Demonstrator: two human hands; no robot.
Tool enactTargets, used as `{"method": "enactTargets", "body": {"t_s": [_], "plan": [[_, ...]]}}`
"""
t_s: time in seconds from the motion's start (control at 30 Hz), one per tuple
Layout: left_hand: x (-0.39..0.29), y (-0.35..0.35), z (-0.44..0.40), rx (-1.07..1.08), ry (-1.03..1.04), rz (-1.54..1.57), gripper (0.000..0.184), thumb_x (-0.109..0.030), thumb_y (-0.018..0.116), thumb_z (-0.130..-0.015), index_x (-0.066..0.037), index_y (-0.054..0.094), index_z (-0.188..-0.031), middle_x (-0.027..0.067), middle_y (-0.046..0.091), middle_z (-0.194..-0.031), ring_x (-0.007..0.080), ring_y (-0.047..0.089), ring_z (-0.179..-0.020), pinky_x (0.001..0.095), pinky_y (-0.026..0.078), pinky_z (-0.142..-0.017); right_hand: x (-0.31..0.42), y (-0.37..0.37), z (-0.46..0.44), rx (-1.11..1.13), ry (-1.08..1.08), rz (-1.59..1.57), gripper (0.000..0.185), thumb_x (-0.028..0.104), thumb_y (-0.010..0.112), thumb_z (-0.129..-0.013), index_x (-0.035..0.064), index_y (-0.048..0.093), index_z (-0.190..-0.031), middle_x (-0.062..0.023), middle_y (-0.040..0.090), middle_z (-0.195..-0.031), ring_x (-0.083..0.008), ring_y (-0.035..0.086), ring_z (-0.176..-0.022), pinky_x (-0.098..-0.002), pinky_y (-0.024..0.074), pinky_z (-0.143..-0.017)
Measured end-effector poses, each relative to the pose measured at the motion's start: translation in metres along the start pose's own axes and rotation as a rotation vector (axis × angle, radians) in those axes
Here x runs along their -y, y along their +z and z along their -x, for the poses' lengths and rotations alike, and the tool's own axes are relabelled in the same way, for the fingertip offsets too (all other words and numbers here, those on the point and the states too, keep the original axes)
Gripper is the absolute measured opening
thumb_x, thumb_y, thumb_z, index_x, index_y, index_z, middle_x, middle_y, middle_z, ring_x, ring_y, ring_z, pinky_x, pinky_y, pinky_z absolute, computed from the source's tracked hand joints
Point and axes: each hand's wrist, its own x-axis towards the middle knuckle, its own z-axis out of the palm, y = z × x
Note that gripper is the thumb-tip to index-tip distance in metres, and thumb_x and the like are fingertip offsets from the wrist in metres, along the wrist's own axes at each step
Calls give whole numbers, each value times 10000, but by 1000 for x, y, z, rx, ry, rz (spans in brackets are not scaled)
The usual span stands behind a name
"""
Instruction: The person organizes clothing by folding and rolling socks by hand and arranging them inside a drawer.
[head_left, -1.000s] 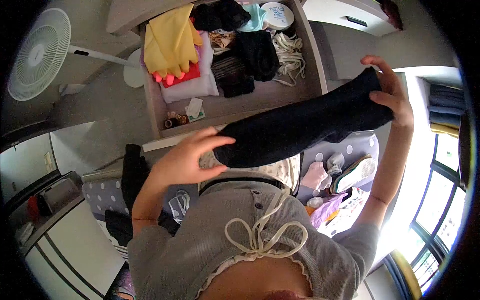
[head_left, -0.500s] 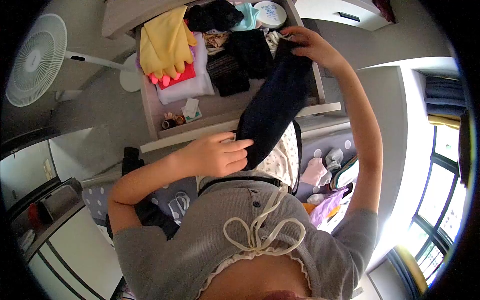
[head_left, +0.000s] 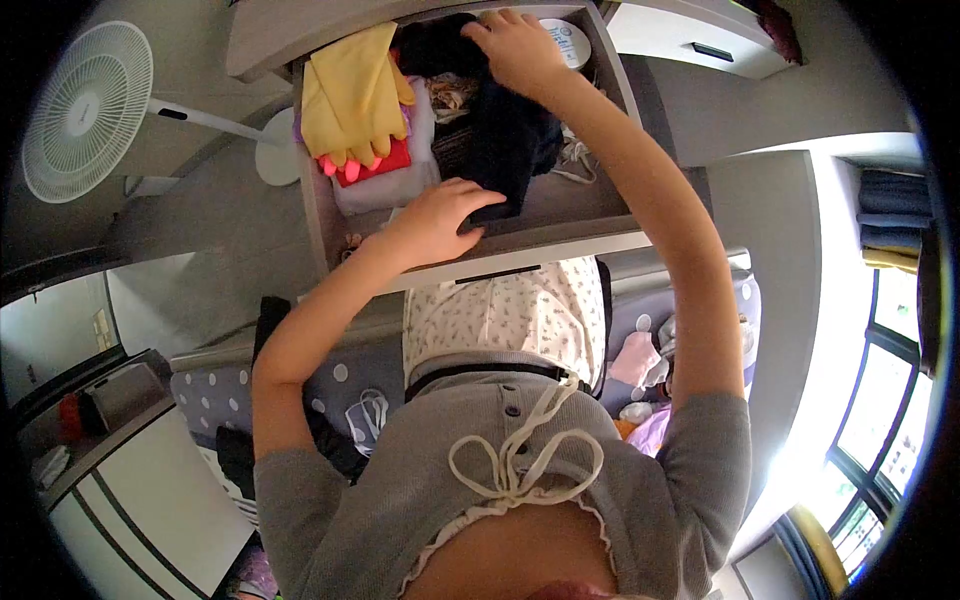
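Observation:
The long black cloth (head_left: 500,150) lies in the open drawer (head_left: 570,210), on top of other dark items. At its near end is my left hand (head_left: 440,220), thumb and fingers closed on the cloth's edge. My right hand (head_left: 515,55) is at the far end of the cloth, fingers bent over dark fabric; what its fingertips hold is hidden. Left of the cloth, yellow gloves (head_left: 350,95) with pink fingertips rest on a red item (head_left: 375,165) and a folded white cloth (head_left: 385,192). A round white container (head_left: 567,42) stands in the far right corner.
A white fan (head_left: 88,115) stands at the left. Below the drawer, a grey dotted surface (head_left: 340,375) bears a white strap item, a pink cloth (head_left: 635,360) and dark clothes. Folded clothes (head_left: 890,215) sit on a shelf at the right, beside a window.
Both hands have brought the black cloth from above my lap into the drawer and laid it over the dark items. My right hand has moved to the drawer's far side.

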Motion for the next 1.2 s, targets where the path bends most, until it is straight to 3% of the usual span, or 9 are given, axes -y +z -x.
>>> {"method": "enactTargets", "body": {"t_s": [0.13,0.23,0.37,0.63,0.77,0.83,0.97,1.07,1.2], "plan": [[7,-2,4,-12,-81,66,382,-47,571,-678,-21,479,-1048,152,535,-947,304,515,-898,350,416,-796,39,-42,49,-43,-107,-340,320,52,545,-610,71,514,-928,-93,494,-877,-269,507,-821,-372,429,-706],[21,2,1,-158,-127,246,353,-35,571,-694,-22,449,-1024,118,514,-991,282,532,-893,341,436,-759,70,-61,92,231,50,-807,431,227,612,-692,65,428,-1046,-123,522,-895,-308,541,-805,-361,454,-678],[22,-5,-4,-139,-291,494,341,-23,596,-708,-31,389,-979,72,506,-941,193,544,-892,301,454,-692,88,-59,109,110,160,-796,471,222,617,-658,60,394,-1040,-126,528,-871,-306,541,-798,-367,457,-672],[38,-4,-5,-136,-270,648,223,-6,557,-754,-19,452,-950,48,498,-941,122,513,-876,260,430,-722,94,-54,107,71,125,-597,306,145,582,-673,56,460,-939,-123,530,-818,-291,544,-777,-362,455,-659],[33,-3,-9,-177,-289,646,233,-4,563,-738,-19,485,-958,61,489,-962,138,523,-854,250,422,-740,91,-39,112,203,427,-901,225,81,549,-716,48,453,-917,-126,544,-764,-264,552,-706,-335,447,-628],[18,-12,-8,-178,-162,316,251,3,564,-720,-24,493,-959,74,477,-961,184,533,-825,260,422,-743,81,-30,112,192,530,-1101,198,49,538,-749,35,437,-919,-104,544,-706,-206,552,-650,-279,439,-600],[17,-5,-10,-168,-53,-55,266,-16,566,-696,-24,512,-956,106,455,-955,288,527,-797,330,437,-712,69,-21,109,355,630,-1358,153,63,516,-746,16,473,-885,-173,556,-748,-295,570,-702,-341,439,-620],[20,0,-12,-169,-46,-118,236,-45,568,-702,-7,521,-930,118,470,-928,301,521,-796,360,438,-686,66,-19,107,481,576,-1196,150,111,525,-750,14,504,-863,-173,550,-805,-304,557,-736,-342,438,-646],[22,-6,-16,-172,-78,-142,188,-57,564,-708,15,533,-879,132,490,-880,313,514,-780,370,433,-676,71,-37,102,318,348,-908,197,156,553,-733,0,524,-848,-162,546,-829,-310,548,-752,-362,438,-658]]}}
